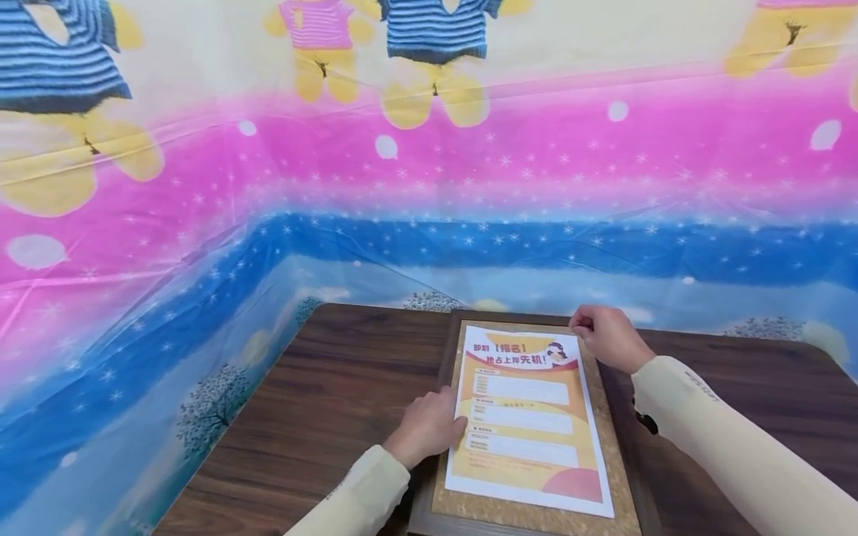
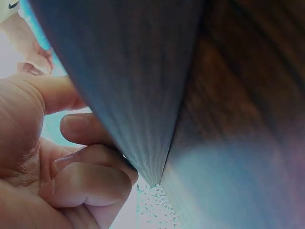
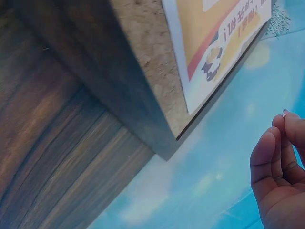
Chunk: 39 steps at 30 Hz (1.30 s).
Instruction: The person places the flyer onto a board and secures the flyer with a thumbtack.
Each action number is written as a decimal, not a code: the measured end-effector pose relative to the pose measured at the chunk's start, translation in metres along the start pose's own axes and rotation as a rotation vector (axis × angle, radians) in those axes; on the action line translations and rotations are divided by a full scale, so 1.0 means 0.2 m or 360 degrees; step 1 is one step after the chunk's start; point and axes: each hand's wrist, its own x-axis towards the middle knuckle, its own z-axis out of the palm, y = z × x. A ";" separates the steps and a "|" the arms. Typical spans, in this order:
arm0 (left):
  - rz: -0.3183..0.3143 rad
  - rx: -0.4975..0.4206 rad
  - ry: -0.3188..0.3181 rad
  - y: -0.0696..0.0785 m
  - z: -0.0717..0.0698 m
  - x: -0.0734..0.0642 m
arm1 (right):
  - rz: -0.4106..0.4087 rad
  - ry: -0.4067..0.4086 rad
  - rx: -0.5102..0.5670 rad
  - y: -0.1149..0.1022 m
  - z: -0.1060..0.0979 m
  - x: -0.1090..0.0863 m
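A printed yellow-and-white poster (image 1: 522, 417) lies on a cork board (image 1: 536, 522) with a dark wood frame. In the head view my left hand (image 1: 426, 424) rests at the board's left edge, its thumb by the paper's margin. The left wrist view shows that hand's fingers (image 2: 93, 183) curled beside the frame (image 2: 128, 71), with no object visible in them. Near the board's top-right corner, my right hand (image 1: 608, 339) has thumb and fingertips brought together. Seen from the right wrist, that hand (image 3: 283, 176) is apart from the board; whether a small thing sits between its fingertips cannot be told.
The board lies on a dark wooden table (image 1: 322, 394) with rounded far corners. Behind the table hangs a printed cloth (image 1: 429, 171) with pink, blue and bear patterns, reaching down past the table's left edge.
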 end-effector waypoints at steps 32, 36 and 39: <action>-0.0044 0.0106 -0.0020 0.00 -0.01 0.00 | 0.0199 -0.0211 0.0173 -0.05 0.27 0.26; -0.0056 0.0155 -0.0038 0.00 -0.01 0.00 | 0.0215 -0.0227 0.0148 -0.05 0.29 0.27; -0.0068 0.0179 -0.0052 0.00 -0.01 0.00 | 0.0177 -0.0227 0.0123 -0.05 0.31 0.28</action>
